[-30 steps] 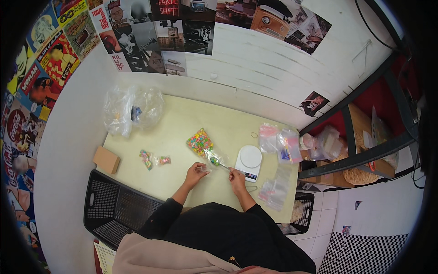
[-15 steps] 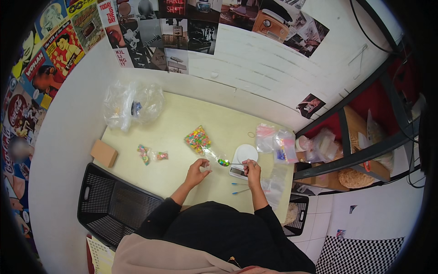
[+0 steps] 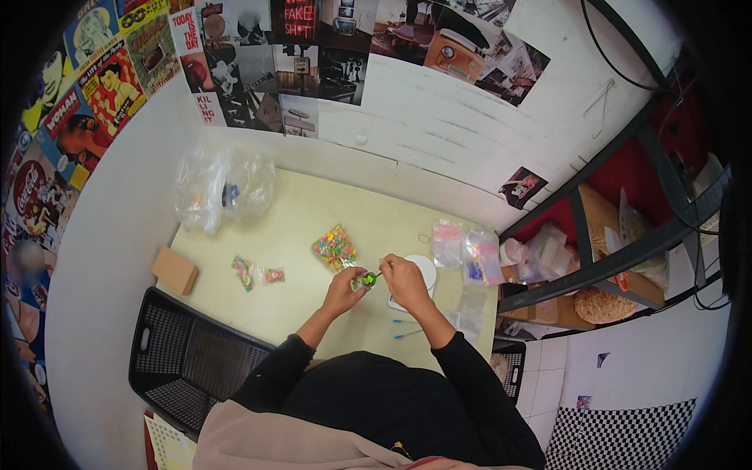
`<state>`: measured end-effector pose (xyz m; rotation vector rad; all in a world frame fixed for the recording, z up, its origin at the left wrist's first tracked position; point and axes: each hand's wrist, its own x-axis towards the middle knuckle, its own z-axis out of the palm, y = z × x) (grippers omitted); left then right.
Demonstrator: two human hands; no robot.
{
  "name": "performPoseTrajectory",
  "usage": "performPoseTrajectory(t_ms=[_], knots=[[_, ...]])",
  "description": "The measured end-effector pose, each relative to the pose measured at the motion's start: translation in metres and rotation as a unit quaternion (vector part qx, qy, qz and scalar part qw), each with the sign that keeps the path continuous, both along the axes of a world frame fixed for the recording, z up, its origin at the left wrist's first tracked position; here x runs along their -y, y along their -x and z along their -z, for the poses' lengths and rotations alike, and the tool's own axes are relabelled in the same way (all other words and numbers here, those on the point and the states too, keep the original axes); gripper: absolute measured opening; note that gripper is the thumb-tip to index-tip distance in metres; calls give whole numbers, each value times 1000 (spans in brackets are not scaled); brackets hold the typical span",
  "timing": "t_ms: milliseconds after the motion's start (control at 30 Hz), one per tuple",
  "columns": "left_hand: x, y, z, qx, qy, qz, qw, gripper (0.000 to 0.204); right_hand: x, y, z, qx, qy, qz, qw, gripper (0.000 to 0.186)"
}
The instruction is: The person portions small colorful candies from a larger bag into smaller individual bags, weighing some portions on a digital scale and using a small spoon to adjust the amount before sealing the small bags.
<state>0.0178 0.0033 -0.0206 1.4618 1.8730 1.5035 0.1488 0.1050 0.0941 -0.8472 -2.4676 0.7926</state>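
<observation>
Candies (image 3: 368,277), green and yellow, sit in the bowl of a spoon (image 3: 377,274) near the middle of the worktop (image 3: 313,204), between the person's two hands. The right hand (image 3: 403,282) is clamped on the spoon's handle. The left hand (image 3: 345,291) has its fingers pinched on a small clear bag (image 3: 357,283), right at the spoon's bowl; whether the two touch is too small to tell.

Just beyond the left hand lies a larger bag of mixed-colour candies (image 3: 335,246). A white scale (image 3: 424,270) stands on the far side of the right hand, partly hidden by it. Left of the hands, two small filled packets (image 3: 244,273) lie close together, and a brown box (image 3: 174,271) stands at the left edge. A big clear plastic bag (image 3: 223,188) occupies the far left corner. On the right, flat clear bags (image 3: 480,257) lie near the shelf (image 3: 560,290), and blue-tipped sticks (image 3: 407,335) rest nearer the person. Near left is a black crate (image 3: 205,356).
</observation>
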Motion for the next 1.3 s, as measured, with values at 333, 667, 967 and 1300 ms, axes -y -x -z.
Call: performPoseTrajectory(t_ms=[333, 667, 967, 1300], knots=[[-7, 1, 15, 114, -14, -16, 993, 42, 20, 0, -31, -17, -104, -148, 983, 13], [15, 23, 55, 218, 2, -65, 974, 44, -1, -33, 0, -47, 101, 136, 984, 25], [34, 45, 105, 220, 98, -103, 965, 46, 26, -36, 160, -90, 96, 102, 986, 22], [11, 43, 96, 237, 164, -104, 952, 55, 51, 0, 188, -146, 186, 86, 968, 27]])
